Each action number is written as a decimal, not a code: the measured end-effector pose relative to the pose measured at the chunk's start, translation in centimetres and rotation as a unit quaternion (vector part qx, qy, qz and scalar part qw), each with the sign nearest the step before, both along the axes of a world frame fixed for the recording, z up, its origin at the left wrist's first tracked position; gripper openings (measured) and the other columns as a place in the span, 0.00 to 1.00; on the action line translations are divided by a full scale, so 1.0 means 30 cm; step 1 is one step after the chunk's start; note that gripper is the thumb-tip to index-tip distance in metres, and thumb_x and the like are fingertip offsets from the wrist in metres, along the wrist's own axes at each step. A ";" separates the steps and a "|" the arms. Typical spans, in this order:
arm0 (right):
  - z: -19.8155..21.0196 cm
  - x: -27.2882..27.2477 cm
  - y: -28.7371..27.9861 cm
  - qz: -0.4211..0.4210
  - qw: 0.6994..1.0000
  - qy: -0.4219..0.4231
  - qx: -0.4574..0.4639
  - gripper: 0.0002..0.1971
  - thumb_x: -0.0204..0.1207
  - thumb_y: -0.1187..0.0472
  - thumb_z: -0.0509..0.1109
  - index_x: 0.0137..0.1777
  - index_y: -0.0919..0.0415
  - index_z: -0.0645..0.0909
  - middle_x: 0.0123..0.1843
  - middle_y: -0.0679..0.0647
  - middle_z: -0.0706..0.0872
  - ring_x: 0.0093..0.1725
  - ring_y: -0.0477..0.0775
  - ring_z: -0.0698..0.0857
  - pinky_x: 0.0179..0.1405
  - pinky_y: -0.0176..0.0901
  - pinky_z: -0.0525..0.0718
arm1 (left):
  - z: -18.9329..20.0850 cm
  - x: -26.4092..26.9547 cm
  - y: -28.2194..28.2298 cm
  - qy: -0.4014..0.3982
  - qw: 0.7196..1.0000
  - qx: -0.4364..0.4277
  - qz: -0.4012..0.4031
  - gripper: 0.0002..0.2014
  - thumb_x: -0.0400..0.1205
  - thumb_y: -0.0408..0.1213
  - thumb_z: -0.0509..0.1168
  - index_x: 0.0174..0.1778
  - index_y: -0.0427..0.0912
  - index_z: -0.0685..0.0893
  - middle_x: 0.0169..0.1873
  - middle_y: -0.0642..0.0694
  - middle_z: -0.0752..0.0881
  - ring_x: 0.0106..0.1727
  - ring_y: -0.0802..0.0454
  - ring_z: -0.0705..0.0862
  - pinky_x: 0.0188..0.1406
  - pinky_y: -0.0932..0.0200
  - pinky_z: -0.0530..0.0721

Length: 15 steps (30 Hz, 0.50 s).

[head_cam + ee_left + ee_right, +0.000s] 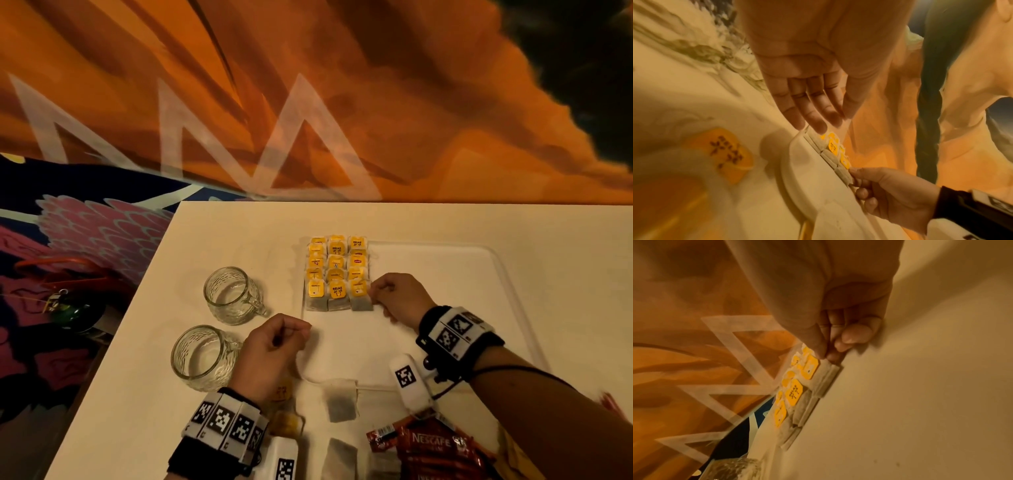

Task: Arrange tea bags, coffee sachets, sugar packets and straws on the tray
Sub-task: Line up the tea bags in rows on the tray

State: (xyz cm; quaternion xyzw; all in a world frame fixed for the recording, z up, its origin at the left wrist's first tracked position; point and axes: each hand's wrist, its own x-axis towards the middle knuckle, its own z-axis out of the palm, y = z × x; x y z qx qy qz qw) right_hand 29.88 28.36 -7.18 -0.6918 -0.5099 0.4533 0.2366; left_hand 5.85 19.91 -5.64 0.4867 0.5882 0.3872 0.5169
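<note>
On the clear tray, the tea bags lay in three overlapping columns at its far left corner. The right hand pinched the nearest bag of the right-hand column at its right edge, thumb and fingers curled on it. The left hand hovered over the tray's near left edge; the head view made it look loosely curled, while the wrist view showed its fingers straight and holding nothing. A loose tea bag lay near the tray's front edge, with red coffee sachets nearer still. Two glass mugs stood left of the tray.
</note>
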 end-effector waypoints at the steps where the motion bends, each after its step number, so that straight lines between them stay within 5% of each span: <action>1: -0.001 -0.003 -0.001 -0.001 1.000 -0.002 -0.003 0.07 0.78 0.65 0.68 0.40 0.57 0.84 0.39 0.58 0.89 0.26 0.53 0.80 0.22 0.40 0.78 | 0.007 -0.006 0.001 0.003 1.000 0.002 0.001 0.07 0.78 0.27 0.68 0.44 0.43 0.88 0.36 0.48 0.90 0.40 0.52 0.87 0.48 0.56 0.83; 4: 0.019 -0.003 -0.010 -0.024 1.000 0.001 0.003 0.05 0.78 0.61 0.70 0.50 0.60 0.84 0.42 0.56 0.88 0.27 0.54 0.80 0.25 0.41 0.78 | 0.051 -0.018 0.004 0.024 1.000 0.014 -0.007 0.06 0.79 0.28 0.68 0.45 0.43 0.87 0.37 0.45 0.90 0.40 0.49 0.88 0.47 0.48 0.85; 8: 0.086 -0.015 -0.107 -0.006 0.993 -0.064 0.094 0.13 0.76 0.57 0.73 0.59 0.55 0.80 0.38 0.48 0.82 0.39 0.51 0.81 0.37 0.41 0.76 | 0.145 -0.057 -0.017 0.086 0.994 0.056 -0.049 0.06 0.79 0.32 0.69 0.44 0.48 0.87 0.37 0.44 0.89 0.41 0.47 0.87 0.44 0.49 0.84; 15: 0.149 -0.087 -0.361 0.239 0.967 -0.011 0.092 0.06 0.77 0.57 0.73 0.52 0.50 0.86 0.38 0.45 0.84 0.30 0.35 0.78 0.37 0.31 0.74 | 0.203 -0.123 -0.157 0.154 0.985 0.063 -0.042 0.04 0.77 0.39 0.71 0.47 0.49 0.87 0.40 0.49 0.88 0.43 0.50 0.87 0.44 0.57 0.83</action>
